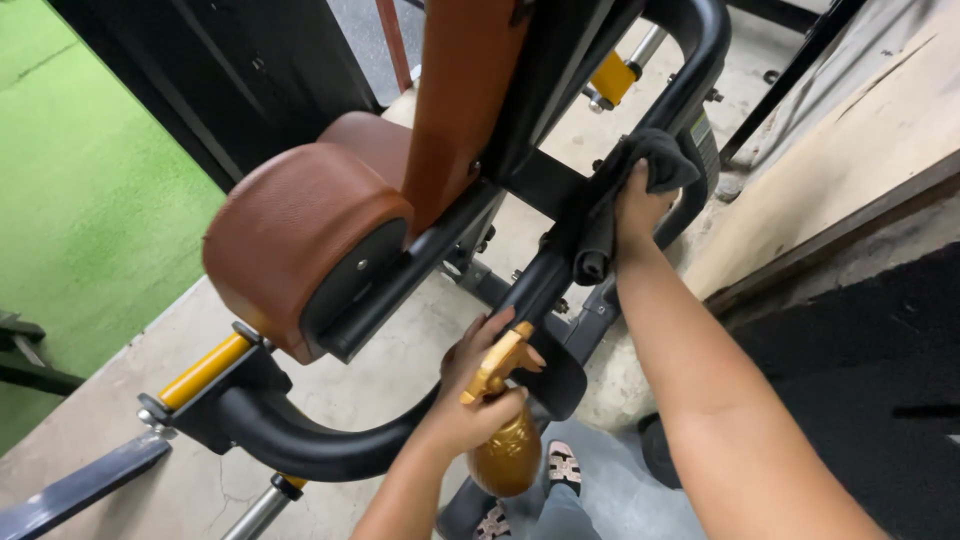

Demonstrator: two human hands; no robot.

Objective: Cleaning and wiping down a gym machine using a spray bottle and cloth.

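Dark cloth [662, 160], gripped by the right hand [634, 210], presses the black frame [560, 260] upper right of centre, while the left hand [478, 385], lower centre, clasps a gold spray bottle [505, 455].

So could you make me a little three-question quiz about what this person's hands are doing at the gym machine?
1. True or false: the left hand holds a gold spray bottle.
2. What does the right hand press against the machine's black frame?
A. a dark cloth
B. a yellow sponge
C. a paper towel
3. What colour are the padded rollers on the machine?

Key
1. True.
2. A: a dark cloth is bunched under the hand on the curved black tube.
3. Brown.
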